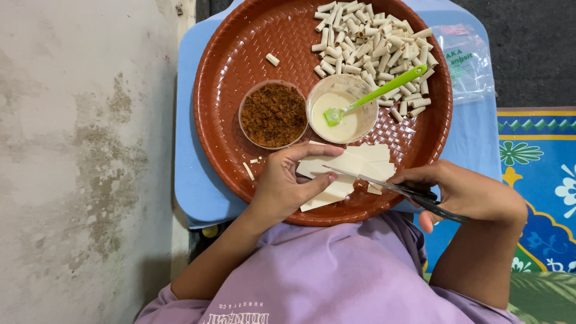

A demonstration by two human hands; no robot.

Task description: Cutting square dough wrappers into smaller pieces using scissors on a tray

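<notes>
We log round brown tray (234, 54) on blue board (186, 156) | rolls (372, 48) heaped far side | wrapper sheets (354, 165) at near rim | left hand (282, 186) pinching sheets, thumb on top | right hand (462, 192) closed on scissors (384, 183), blades parted over sheets | crumb cup (273, 114) beside batter cup (345, 111) with green spatula (378, 90)

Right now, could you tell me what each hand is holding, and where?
Left hand pinches the pale wrapper sheets at their left edge; right hand grips the scissors by the handles.
</notes>
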